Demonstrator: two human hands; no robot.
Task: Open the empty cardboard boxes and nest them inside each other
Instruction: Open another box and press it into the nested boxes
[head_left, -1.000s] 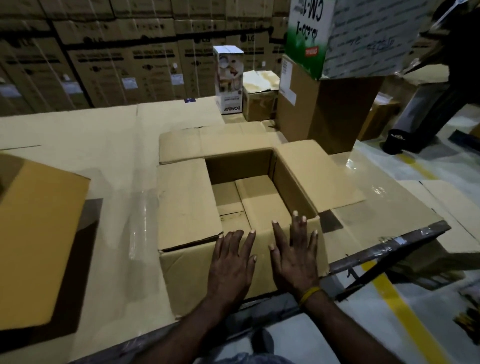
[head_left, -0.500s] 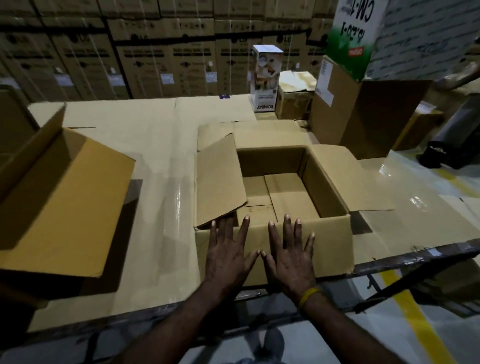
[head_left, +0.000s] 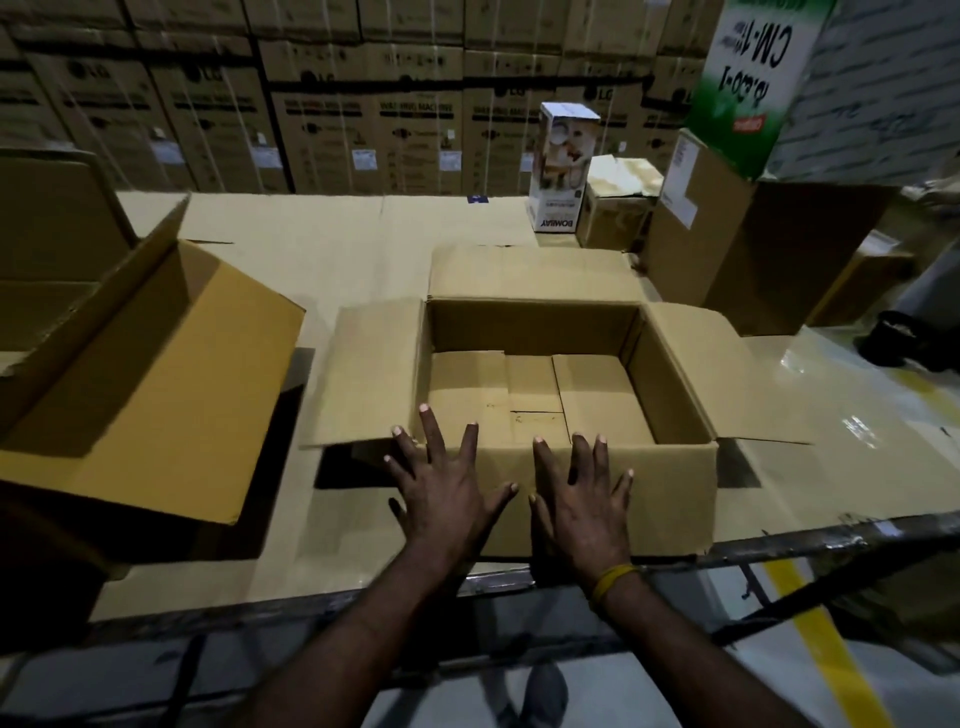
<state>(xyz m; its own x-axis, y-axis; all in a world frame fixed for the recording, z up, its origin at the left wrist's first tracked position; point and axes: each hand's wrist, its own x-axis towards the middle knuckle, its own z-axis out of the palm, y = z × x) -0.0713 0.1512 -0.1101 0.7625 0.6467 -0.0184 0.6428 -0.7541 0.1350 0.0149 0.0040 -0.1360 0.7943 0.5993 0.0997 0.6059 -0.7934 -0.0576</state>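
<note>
You are pressing your spread left hand (head_left: 447, 493) and spread right hand (head_left: 584, 504) flat against the open brown cardboard box (head_left: 670, 499) at the bench's (head_left: 332, 249) near edge.

Dim, soft-focus — edges warped, dark.

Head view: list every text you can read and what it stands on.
"BOMBAY", upside down, on the white carton.
"CM-1", upside down, on the green-and-white box.
"LG" and "WASHING MACHINE" on the stacked cartons.
White labels there and on the tall brown box: too small to read.
</note>
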